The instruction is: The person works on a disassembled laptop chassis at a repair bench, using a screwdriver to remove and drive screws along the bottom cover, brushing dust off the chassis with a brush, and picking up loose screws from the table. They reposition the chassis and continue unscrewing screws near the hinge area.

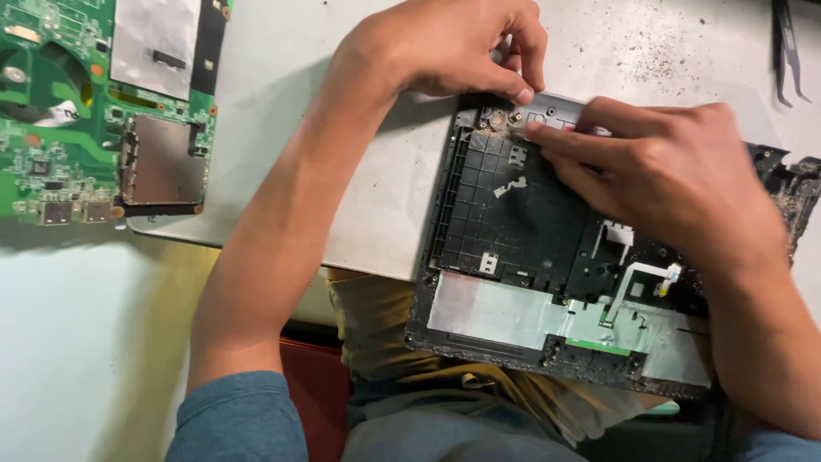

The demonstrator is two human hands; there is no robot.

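Head view, read from left to right: a green circuit board [103, 111] lies flat at the far left of the pale table [282, 171], already out of its case, its surface dotted with small chips, ports along one edge and two dull silver metal shields. Next comes the left hand [453, 47], reaching in from a blue sleeve; its fingertips pinch at something small at the upper corner of the laptop shell [513, 222], though what they grip is too small to make out. That shell sits at the table's near edge, partly overhanging the person's lap. It is a black plastic frame, ribbed in a grid pattern inside, dusty and scuffed, with a strip of silver foil [496, 312] along the lower part, a narrow green board strip, and a white flat ribbon cable [646, 272] still in place. The right hand [676, 171] lies across the shell, fingers pressed on the grey upper rim just beside the left fingertips. Judging by this, stripping is well advanced: the main board is out, while small fittings and the ribbon remain. Dark tweezers [791, 51] lie at the far right.
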